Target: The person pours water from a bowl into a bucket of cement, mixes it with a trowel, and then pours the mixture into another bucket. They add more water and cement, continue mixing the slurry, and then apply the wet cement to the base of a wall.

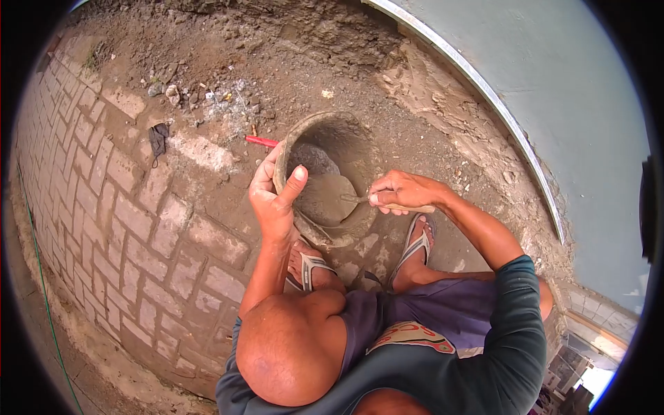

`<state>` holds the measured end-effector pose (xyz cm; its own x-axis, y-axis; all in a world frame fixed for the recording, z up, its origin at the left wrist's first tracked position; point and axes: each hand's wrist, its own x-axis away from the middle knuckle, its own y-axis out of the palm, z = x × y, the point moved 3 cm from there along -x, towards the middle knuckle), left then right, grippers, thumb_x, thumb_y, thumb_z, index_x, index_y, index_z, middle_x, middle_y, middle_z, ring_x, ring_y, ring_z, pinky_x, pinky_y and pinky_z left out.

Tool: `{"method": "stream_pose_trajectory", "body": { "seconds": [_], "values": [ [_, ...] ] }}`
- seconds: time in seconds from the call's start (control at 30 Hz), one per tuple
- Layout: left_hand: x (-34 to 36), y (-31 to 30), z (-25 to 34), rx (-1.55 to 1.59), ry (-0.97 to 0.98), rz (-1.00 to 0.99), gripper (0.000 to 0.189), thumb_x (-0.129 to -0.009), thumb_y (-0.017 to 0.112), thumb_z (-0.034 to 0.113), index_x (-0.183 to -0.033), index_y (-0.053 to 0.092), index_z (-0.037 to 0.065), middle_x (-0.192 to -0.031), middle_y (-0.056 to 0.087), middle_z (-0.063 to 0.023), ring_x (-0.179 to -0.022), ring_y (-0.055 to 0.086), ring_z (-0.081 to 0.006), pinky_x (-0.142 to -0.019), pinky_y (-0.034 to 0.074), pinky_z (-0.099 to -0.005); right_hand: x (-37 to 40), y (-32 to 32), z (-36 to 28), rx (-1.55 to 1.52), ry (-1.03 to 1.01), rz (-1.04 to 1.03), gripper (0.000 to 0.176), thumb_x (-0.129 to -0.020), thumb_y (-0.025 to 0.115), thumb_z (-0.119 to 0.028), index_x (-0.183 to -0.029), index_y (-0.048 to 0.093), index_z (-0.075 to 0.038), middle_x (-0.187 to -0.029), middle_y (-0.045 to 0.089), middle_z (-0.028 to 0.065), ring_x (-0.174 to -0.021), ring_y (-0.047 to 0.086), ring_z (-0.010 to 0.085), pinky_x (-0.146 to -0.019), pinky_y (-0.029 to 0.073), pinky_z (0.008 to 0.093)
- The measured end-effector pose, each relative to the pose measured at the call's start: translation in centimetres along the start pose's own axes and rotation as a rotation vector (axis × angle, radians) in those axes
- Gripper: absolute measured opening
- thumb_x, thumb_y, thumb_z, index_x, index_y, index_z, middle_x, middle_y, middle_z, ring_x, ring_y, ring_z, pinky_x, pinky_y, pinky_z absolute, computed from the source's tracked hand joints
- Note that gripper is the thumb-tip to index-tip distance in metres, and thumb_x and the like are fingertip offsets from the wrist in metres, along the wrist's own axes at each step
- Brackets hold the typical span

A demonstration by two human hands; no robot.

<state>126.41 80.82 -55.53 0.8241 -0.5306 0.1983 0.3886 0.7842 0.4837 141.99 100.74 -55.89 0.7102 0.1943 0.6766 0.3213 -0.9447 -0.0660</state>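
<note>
A mortar-crusted bucket [363, 149] stands tilted on the dirt in front of my feet, its mouth facing me. My left hand [273, 204] grips its left rim, thumb up on the edge and fingers around the outside. In my right hand [408, 190] is the wooden handle of a trowel [328, 199], fingers closed around it. The trowel's blade lies inside the bucket, coated in wet grey mortar. More grey mortar [315, 159] sits deeper in the bucket, partly hidden by the blade.
Brick paving [149, 242] runs along the left. Behind the bucket is a red-handled object [261, 141], partly hidden. A dark cloth [158, 138] and small stones [173, 95] lie further off. On the right rises a grey wall [553, 90] with a metal strip [484, 93] along its base.
</note>
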Motion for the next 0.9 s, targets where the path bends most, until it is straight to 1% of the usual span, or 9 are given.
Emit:
{"method": "stream_pose_trajectory", "body": {
  "seconds": [0.07, 0.17, 0.27, 0.4, 0.47, 0.57, 0.67, 0.73, 0.9],
  "values": [
    [-0.4, -0.3, -0.9, 0.029, -0.006, -0.004, 0.042, -0.082, 0.080, 0.009, -0.115, 0.061, -0.008, -0.126, 0.063, -0.0154, -0.106, 0.062, -0.0163, -0.095, 0.049, -0.0318, 0.9, 0.4, 0.0, 0.069, 0.026, 0.040, 0.034, -0.101, 0.051, -0.030, -0.089, 0.061, 0.000, -0.077, 0.061, 0.0052, -0.061, 0.057, 0.0138, -0.054, 0.047, 0.0322],
    [-0.6, -0.4, -1.3, 0.144, -0.042, 0.037, 0.025, -0.091, 0.069, 0.007, -0.114, 0.060, 0.001, -0.105, 0.068, -0.0086, -0.093, 0.066, -0.0160, -0.084, 0.054, -0.0316, 2.4, 0.1, -0.4, 0.079, 0.033, 0.096, 0.032, -0.102, 0.051, -0.029, -0.090, 0.060, -0.001, -0.077, 0.060, 0.0031, -0.062, 0.057, 0.0126, -0.056, 0.046, 0.0313],
    [-0.9, -2.2, -2.1, 0.193, -0.090, 0.059, 0.024, -0.092, 0.068, 0.009, -0.113, 0.059, 0.001, -0.106, 0.068, -0.0087, -0.092, 0.066, -0.0166, -0.081, 0.055, -0.0316, 3.6, -1.2, -0.8, 0.006, 0.001, 0.097, 0.032, -0.102, 0.051, -0.031, -0.094, 0.061, -0.001, -0.077, 0.060, 0.0034, -0.061, 0.056, 0.0121, -0.056, 0.047, 0.0299],
    [-2.1, -2.4, -1.7, 0.213, -0.104, 0.188, 0.021, -0.093, 0.065, 0.007, -0.112, 0.058, 0.002, -0.102, 0.068, -0.0083, -0.086, 0.067, -0.0175, -0.077, 0.057, -0.0328, 4.7, -7.9, -2.3, -0.505, -0.060, 0.206, 0.038, -0.102, 0.055, -0.036, -0.103, 0.062, 0.001, -0.075, 0.061, 0.0064, -0.050, 0.054, 0.0090, -0.039, 0.043, 0.0232],
    [-2.7, -2.9, -2.3, 0.225, -0.092, 0.183, 0.018, -0.093, 0.066, 0.008, -0.109, 0.058, 0.002, -0.102, 0.068, -0.0086, -0.086, 0.067, -0.0180, -0.077, 0.057, -0.0337, 5.6, -11.9, -1.9, -0.666, -0.154, 0.375, 0.032, -0.103, 0.052, -0.030, -0.104, 0.060, 0.001, -0.074, 0.059, 0.0035, -0.051, 0.053, 0.0074, -0.039, 0.044, 0.0217],
    [-3.3, -3.1, -2.1, 0.248, -0.078, 0.166, 0.032, -0.089, 0.072, 0.006, -0.117, 0.059, -0.002, -0.108, 0.069, -0.0121, -0.090, 0.067, -0.0187, -0.081, 0.057, -0.0325, 9.9, -13.6, -1.9, -0.569, -0.245, 0.643, 0.035, -0.101, 0.054, -0.033, -0.100, 0.059, 0.001, -0.073, 0.057, 0.0043, -0.048, 0.051, 0.0078, -0.038, 0.043, 0.0219],
    [-3.4, -2.6, -2.2, 0.213, -0.060, 0.163, 0.045, -0.088, 0.073, 0.007, -0.128, 0.055, -0.006, -0.113, 0.068, -0.0135, -0.095, 0.067, -0.0193, -0.084, 0.056, -0.0326, 13.4, -11.4, -1.9, -0.341, -0.165, 0.757, 0.036, -0.101, 0.054, -0.034, -0.100, 0.060, 0.002, -0.072, 0.059, 0.0048, -0.049, 0.052, 0.0091, -0.041, 0.042, 0.0229],
    [-3.8, -2.1, -1.9, 0.182, -0.057, 0.189, 0.016, -0.090, 0.071, 0.006, -0.100, 0.059, 0.004, -0.099, 0.068, -0.0088, -0.083, 0.067, -0.0174, -0.074, 0.056, -0.0327, 13.6, -10.2, -1.3, -0.231, -0.093, 0.750, 0.036, -0.102, 0.054, -0.035, -0.098, 0.060, 0.001, -0.072, 0.059, 0.0044, -0.051, 0.053, 0.0094, -0.044, 0.043, 0.0242],
    [-3.8, -2.8, -2.5, 0.205, -0.067, 0.180, 0.015, -0.090, 0.071, 0.006, -0.100, 0.060, 0.004, -0.099, 0.068, -0.0082, -0.082, 0.067, -0.0167, -0.074, 0.056, -0.0323, 9.2, -9.6, 1.0, 0.140, 0.187, 0.590, 0.040, -0.103, 0.049, -0.039, -0.088, 0.058, -0.003, -0.074, 0.058, 0.0031, -0.057, 0.055, 0.0106, -0.051, 0.046, 0.0307]
  ]
}}
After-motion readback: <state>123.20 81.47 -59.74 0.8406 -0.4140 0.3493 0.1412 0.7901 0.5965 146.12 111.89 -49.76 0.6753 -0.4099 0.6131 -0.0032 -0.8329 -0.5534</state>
